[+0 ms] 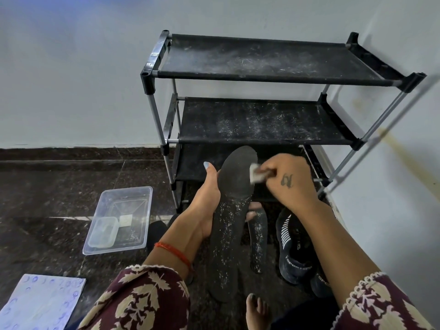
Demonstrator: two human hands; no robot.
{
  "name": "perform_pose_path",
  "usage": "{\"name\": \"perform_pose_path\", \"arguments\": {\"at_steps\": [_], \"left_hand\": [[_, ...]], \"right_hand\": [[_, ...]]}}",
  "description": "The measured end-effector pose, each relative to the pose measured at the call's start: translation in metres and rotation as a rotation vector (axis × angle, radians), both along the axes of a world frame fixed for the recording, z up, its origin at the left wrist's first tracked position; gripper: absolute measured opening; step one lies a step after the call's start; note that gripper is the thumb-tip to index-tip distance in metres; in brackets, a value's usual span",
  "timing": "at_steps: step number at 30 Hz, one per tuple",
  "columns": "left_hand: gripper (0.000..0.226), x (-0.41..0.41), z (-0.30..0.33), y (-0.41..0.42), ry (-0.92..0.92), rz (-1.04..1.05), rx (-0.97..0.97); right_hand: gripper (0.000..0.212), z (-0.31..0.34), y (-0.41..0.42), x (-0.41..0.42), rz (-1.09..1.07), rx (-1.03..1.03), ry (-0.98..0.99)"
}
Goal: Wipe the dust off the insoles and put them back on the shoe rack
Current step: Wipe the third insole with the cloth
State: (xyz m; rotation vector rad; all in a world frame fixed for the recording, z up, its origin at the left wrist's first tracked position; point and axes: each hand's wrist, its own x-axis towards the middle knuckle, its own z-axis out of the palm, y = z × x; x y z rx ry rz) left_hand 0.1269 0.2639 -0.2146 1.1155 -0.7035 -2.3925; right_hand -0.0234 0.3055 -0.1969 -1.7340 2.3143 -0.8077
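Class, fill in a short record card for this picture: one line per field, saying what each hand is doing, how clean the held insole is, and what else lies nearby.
left hand: grips the held insole from its left edge
right hand: pinches a small wipe against the insole's upper part
held insole: upper part looks clean, lower part speckled with dust
second insole: on the floor, dusty
shoe rack: black, dusty shelves, no insoles on the two upper shelves
clear tub: on the floor, left
shoe: dark, on the floor, right

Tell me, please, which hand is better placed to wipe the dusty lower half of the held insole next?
The right hand: it already pinches the wipe against the insole, just above the dusty part. The left hand grips the insole's edge, steadying it.
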Motion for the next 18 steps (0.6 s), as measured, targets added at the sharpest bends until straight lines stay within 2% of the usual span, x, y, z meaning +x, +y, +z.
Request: {"name": "perform_pose_path", "arguments": {"at_steps": [2, 4, 6, 8, 10, 14, 18], "left_hand": [[0.068, -0.001, 0.0, 0.0, 0.001, -0.002, -0.002], [0.071, -0.002, -0.001, 0.001, 0.002, -0.041, -0.017], [0.077, -0.002, -0.002, 0.003, 0.001, -0.099, -0.037], [0.079, 0.0, -0.002, 0.004, 0.01, -0.14, -0.045], [0.074, 0.001, -0.003, 0.005, 0.026, -0.163, -0.075], [0.048, 0.001, 0.0, 0.008, 0.06, -0.153, -0.14], [0.041, 0.001, 0.002, 0.008, 0.047, -0.124, -0.127]], "right_hand": [[0.032, -0.002, -0.003, 0.001, -0.086, -0.24, 0.014], [0.037, -0.003, -0.006, 0.013, 0.012, -0.32, 0.018], [0.035, -0.008, -0.008, 0.027, 0.157, -0.278, 0.079], [0.032, -0.011, -0.011, 0.031, 0.19, -0.24, 0.119], [0.032, -0.011, -0.015, 0.025, 0.112, -0.238, 0.124], [0.04, -0.007, -0.015, 0.015, -0.072, -0.199, 0.094], [0.034, -0.006, -0.012, 0.0, -0.187, 0.05, 0.001]]}}
